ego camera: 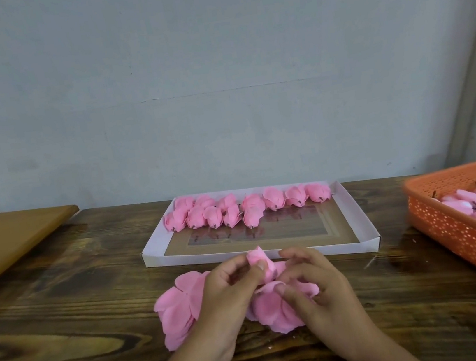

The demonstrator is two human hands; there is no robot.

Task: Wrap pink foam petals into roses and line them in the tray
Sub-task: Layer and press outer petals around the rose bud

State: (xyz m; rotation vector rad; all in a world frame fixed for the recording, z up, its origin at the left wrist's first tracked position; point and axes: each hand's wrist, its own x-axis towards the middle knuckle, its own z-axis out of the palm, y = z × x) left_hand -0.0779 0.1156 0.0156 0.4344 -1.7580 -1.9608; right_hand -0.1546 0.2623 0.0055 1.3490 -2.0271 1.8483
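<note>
Both hands work near me: left hand [230,285] pinches the rosebud [261,261] upright; right hand [315,285] curls a foam petal [274,309] around it.

A dark wooden table [69,341] stands against a pale grey-blue wall [214,61].
</note>
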